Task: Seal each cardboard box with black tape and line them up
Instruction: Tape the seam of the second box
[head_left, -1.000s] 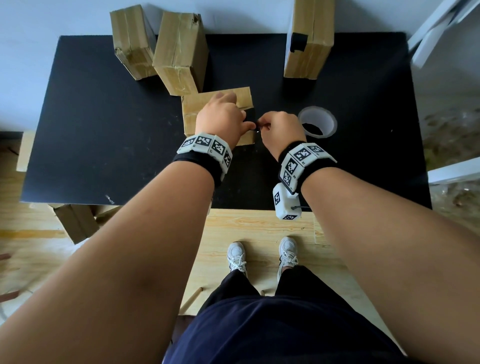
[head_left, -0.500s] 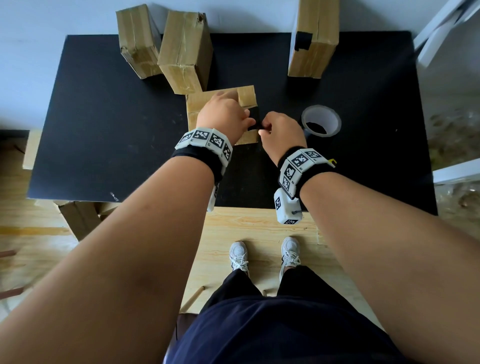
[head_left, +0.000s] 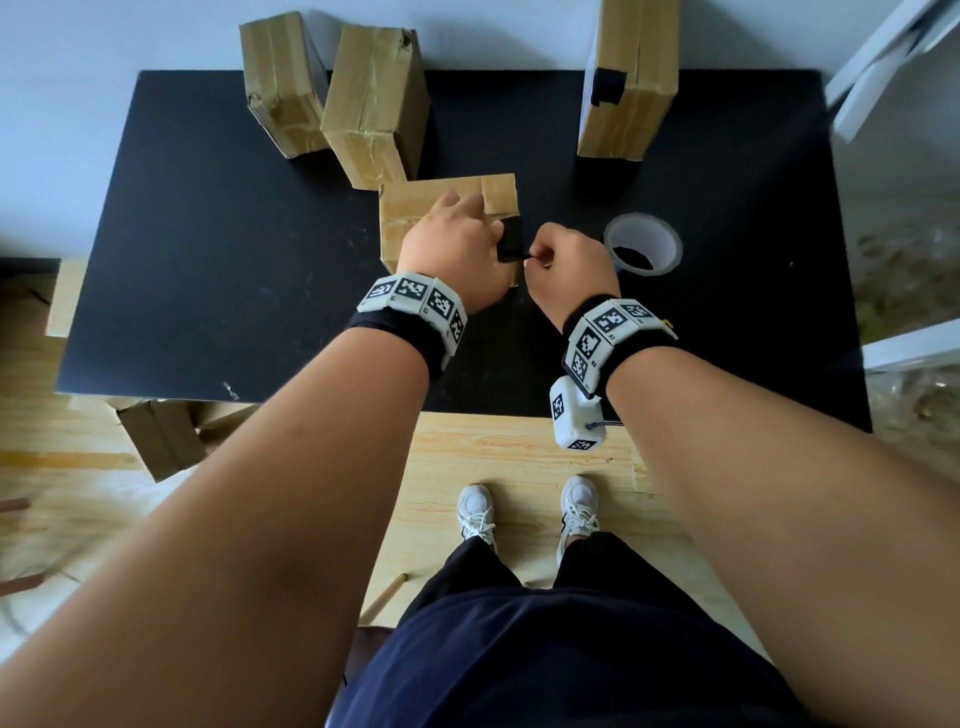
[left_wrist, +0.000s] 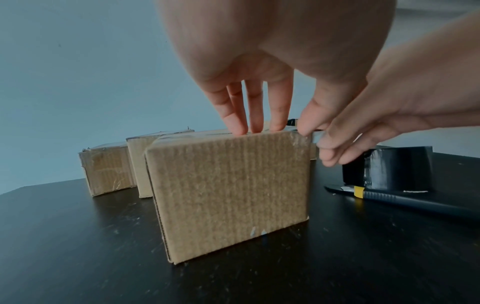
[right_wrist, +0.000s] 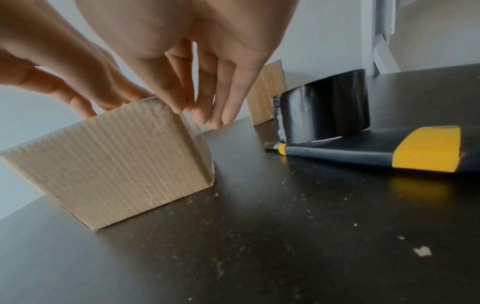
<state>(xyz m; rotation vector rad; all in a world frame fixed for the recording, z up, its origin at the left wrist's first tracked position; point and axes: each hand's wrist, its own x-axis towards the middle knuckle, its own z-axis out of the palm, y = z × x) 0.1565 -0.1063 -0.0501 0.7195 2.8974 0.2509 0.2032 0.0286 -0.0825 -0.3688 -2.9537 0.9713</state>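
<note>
A small cardboard box (head_left: 415, 208) stands mid-table. My left hand (head_left: 462, 239) lies on its top, the straight fingers (left_wrist: 257, 123) pressing near the right edge. A short strip of black tape (head_left: 511, 239) lies across that edge, beside my left thumb. My right hand (head_left: 537, 257) pinches the strip's near end with curled fingers (right_wrist: 197, 109) just off the box's corner. The black tape roll (head_left: 641, 241) lies flat to the right. At the back right stands a box (head_left: 628, 78) with a black tape patch. Two more boxes (head_left: 280, 88) (head_left: 374, 104) stand at the back left.
A black and yellow utility knife (right_wrist: 389, 154) lies in front of the tape roll (right_wrist: 324, 109), close to my right wrist. Another box (head_left: 161, 436) sits on the floor under the black table's (head_left: 208, 260) front left edge. White furniture legs (head_left: 883, 78) stand beyond the right edge.
Both hands stay at the box's right edge. A little more of the black strip shows between them than before, and the boxes have not moved.
</note>
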